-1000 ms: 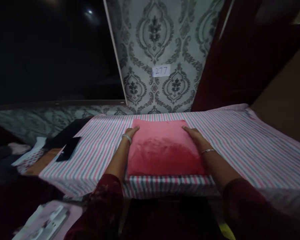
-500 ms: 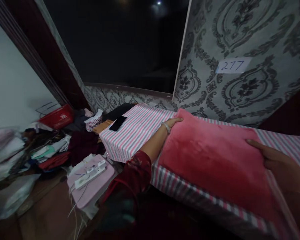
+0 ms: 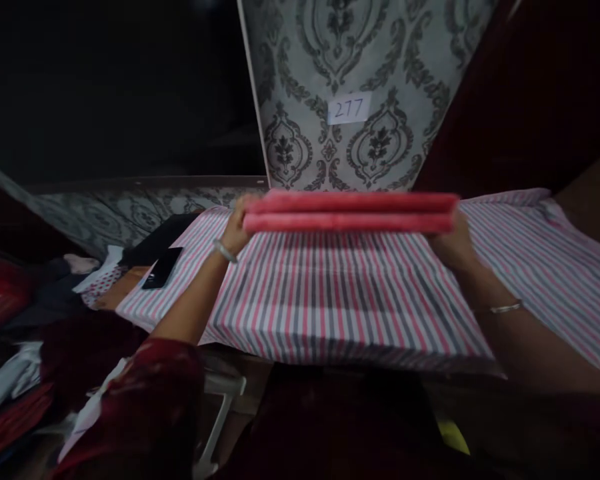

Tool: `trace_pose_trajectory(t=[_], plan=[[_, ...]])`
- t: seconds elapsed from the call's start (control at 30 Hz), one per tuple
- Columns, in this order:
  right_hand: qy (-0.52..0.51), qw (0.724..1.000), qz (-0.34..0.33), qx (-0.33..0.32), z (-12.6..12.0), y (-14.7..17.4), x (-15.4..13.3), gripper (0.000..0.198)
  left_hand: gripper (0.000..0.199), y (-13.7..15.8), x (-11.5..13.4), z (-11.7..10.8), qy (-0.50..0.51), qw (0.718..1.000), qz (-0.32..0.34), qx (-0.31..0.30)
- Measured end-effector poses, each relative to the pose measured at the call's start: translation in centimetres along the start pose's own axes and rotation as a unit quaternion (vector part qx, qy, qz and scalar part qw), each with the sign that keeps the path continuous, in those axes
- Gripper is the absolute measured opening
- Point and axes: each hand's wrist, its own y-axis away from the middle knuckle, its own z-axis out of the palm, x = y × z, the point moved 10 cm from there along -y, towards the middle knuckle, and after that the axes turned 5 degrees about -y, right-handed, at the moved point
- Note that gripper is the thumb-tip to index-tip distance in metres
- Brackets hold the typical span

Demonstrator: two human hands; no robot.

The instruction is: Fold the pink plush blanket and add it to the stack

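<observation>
A folded red plush pad (image 3: 350, 212) is held edge-on above the striped cloth (image 3: 300, 300), its two thick layers showing one over the other. My left hand (image 3: 236, 227), with a bangle at the wrist, is closed on the pad's left end. At the opposite end my right hand (image 3: 453, 243) grips it, partly blurred, with the fingers mostly hidden behind the pad. The pad's exact kind cannot be made out.
A black phone (image 3: 163, 268) lies on the cloth's left part. Heaped clothes (image 3: 15, 393) and a red basket (image 3: 0, 293) are at the left. Behind the table stand a large dark screen (image 3: 120, 93) and a wall with a paper label (image 3: 349, 108).
The red pad lay broad and flat on the cloth; now both hands hold it raised, edge toward me. My view has swung right.
</observation>
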Motion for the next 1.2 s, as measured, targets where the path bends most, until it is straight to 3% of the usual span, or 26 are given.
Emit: trace_pose_trajectory(t=[0.07, 0.17, 0.33, 0.43, 0.53, 0.67, 0.73, 0.8, 0.9, 1.03, 1.2], plan=[[-0.006, 0.999, 0.026, -0.034, 1.7, 4.1, 2.4, 0.030, 0.031, 4.2, -2.7, 2.4, -0.018, 0.998, 0.026, -0.054], [-0.035, 0.993, 0.070, -0.091, 4.1, 8.8, 5.7, 0.033, 0.027, 9.3, -7.3, 5.7, -0.032, 0.992, -0.001, -0.121], [-0.080, 0.986, 0.101, -0.102, 4.2, 11.0, 8.0, 0.023, 0.041, 11.9, -9.7, 6.1, -0.015, 0.991, -0.004, -0.132], [-0.087, 0.983, 0.124, -0.107, 3.3, 10.5, 8.5, 0.018, 0.047, 11.1, -9.7, 4.9, -0.021, 0.993, -0.047, -0.103], [0.007, 0.992, 0.101, -0.071, 2.4, 8.7, 6.9, 0.036, 0.046, 9.1, -7.5, 4.3, -0.073, 0.994, -0.056, -0.059], [0.144, 0.979, -0.001, -0.147, 6.8, 6.9, 2.3, 0.060, 0.053, 6.8, -1.6, 7.9, -0.201, 0.973, 0.038, -0.105], [0.199, 0.961, -0.018, -0.192, 9.7, 7.4, 1.7, 0.068, 0.065, 6.9, -0.2, 10.2, -0.275, 0.950, 0.065, -0.131], [0.239, 0.945, -0.014, -0.222, 11.7, 8.7, 2.3, 0.069, 0.073, 7.8, -0.6, 12.2, -0.333, 0.927, 0.055, -0.163], [0.269, 0.935, -0.017, -0.230, 12.8, 10.7, 3.8, 0.069, 0.076, 9.7, -3.0, 14.3, -0.373, 0.904, 0.028, -0.208], [0.279, 0.936, -0.025, -0.215, 12.5, 11.7, 4.6, 0.070, 0.081, 10.7, -4.7, 14.7, -0.375, 0.901, 0.027, -0.216], [0.268, 0.939, -0.026, -0.213, 12.6, 11.6, 4.5, 0.069, 0.085, 10.4, -4.7, 14.5, -0.366, 0.902, 0.012, -0.227]])
